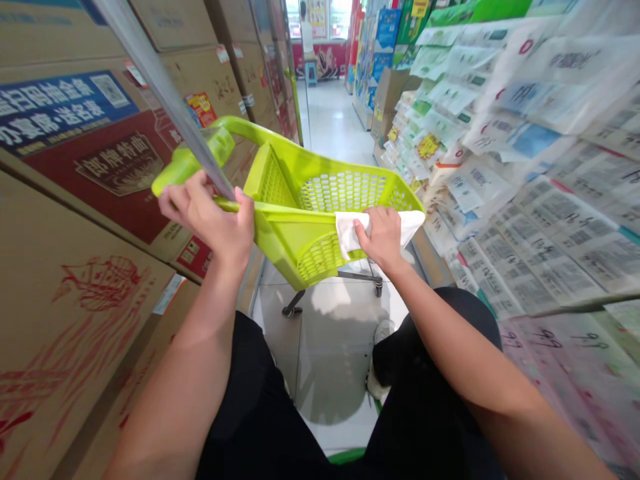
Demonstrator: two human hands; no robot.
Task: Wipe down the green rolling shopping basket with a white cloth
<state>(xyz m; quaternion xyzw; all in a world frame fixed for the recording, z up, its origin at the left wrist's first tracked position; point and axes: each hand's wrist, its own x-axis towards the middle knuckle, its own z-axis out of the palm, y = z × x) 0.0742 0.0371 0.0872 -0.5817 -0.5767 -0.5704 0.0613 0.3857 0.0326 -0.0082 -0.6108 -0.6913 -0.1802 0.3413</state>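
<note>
A lime-green plastic shopping cart (280, 230) stands sideways in front of me, on dark metal legs with casters. My left hand (213, 213) is closed around its near rim beside the handle end. A grey metal pole (167, 93) slants down from the top left to between this hand's thumb and fingers; its lower end is hidden, and whether the hand grips it too I cannot tell. My right hand (383, 233) is closed on a white cloth (347, 233), pressing it over the near rim toward the cart's right end.
Stacked cardboard boxes (150, 220) rise close on the left. Shelves of packaged tissues (530, 220) line the right side. A tiled aisle (333, 123) runs ahead to a person (307, 37) near a blue stool (311, 72). My knees flank the near floor.
</note>
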